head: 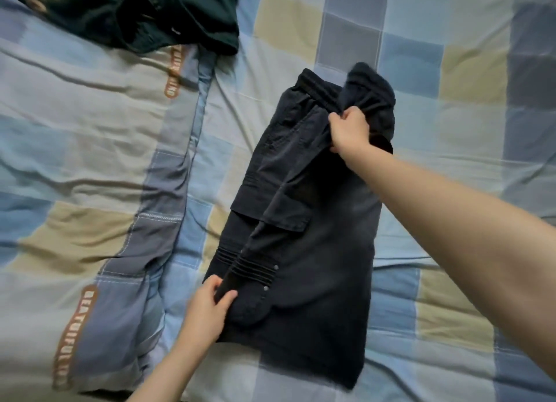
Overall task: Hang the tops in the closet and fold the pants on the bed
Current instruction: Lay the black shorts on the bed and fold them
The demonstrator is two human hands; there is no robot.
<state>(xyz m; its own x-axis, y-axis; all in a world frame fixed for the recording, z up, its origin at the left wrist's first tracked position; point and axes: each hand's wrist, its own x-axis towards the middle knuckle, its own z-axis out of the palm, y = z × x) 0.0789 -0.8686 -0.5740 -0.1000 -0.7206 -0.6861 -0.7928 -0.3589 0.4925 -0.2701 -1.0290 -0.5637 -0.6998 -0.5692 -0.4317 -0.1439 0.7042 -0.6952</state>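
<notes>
Pants [316, 221], dark cargo type with pockets and ribbed knee panels, lie lengthwise on the patchwork bedspread [436, 85], mid-bed, waistband at the far end. Fold is underway, not finished: one leg looks laid over the other, upper layer lifted and bunched near the waistband, edges not squared. Dark green garment [135, 13] sits crumpled at the far left corner of the bed; can't tell if it's a top or pants, but it's neither hung nor folded. Closet not in view, so no read on the hanging part. Right hand [350, 130] clenched on gathered fabric just below the waistband. Left hand [210, 305] pinches the near leg edge by the knee ribbing. My estimate: early-to-mid task, crosswise folds plus that green piece remain.
</notes>
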